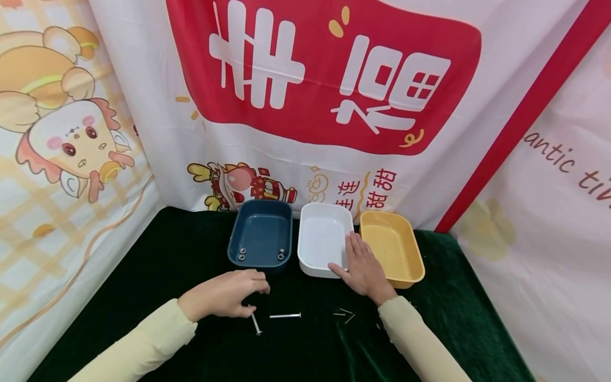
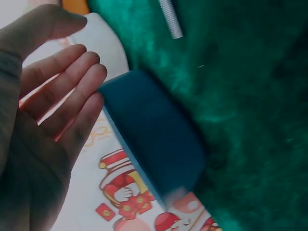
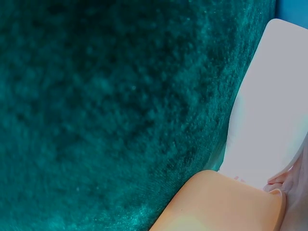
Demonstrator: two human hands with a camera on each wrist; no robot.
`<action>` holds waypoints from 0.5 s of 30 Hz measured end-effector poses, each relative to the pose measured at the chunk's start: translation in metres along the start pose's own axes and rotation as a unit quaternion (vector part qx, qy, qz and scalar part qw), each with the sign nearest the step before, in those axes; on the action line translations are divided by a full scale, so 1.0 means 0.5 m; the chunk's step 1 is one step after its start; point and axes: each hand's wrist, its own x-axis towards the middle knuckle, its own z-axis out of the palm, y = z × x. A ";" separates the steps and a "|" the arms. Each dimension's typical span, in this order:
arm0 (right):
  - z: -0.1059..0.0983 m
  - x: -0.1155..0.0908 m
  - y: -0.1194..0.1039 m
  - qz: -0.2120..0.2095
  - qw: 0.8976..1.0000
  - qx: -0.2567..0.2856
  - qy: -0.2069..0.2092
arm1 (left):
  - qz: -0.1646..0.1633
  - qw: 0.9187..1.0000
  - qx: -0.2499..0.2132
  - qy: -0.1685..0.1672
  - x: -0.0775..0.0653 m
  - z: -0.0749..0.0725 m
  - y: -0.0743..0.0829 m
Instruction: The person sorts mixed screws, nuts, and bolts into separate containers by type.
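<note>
Three rounded rectangular trays line up along the back edge of the worktop (image 1: 191,239), which wears plush, dark green velvety cloth with a soft sheen. Leftmost comes the blue tray (image 1: 260,231), smooth and deep-walled, with small shiny metal nuts (image 1: 241,257) in its two near corners. Next to it sits the glossy white tray (image 1: 324,233), then the yellow tray (image 1: 391,249), smooth-walled and set slightly askew towards the worktop's right edge.

And here's the left hand (image 1: 226,294), just in front of the blue tray, fingers gently bent, palm bare: that grip is released, grasping nothing. Right below it lies the slanting bolt (image 1: 256,322), a straight metal shaft with its head towards the near edge; its upper end meets the thumb's outline, though whether they touch I cannot tell. The left wrist view catches a shaft with fine ridged thread.

Over to the right hand (image 1: 365,269): straight fingers rest along the white tray's right rim, thumb at its near side, that grip released too. Between the hands, nearer the front edge, the second bolt (image 1: 285,316) lies crosswise, silvery and slim, and beside it the thin screws (image 1: 351,318) form a spiky little arrow on the pile.
</note>
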 end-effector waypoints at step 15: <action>-0.003 -0.003 -0.003 0.000 1.000 0.001 -0.002 | -0.008 0.999 0.009 -0.034 -0.012 0.072 -0.029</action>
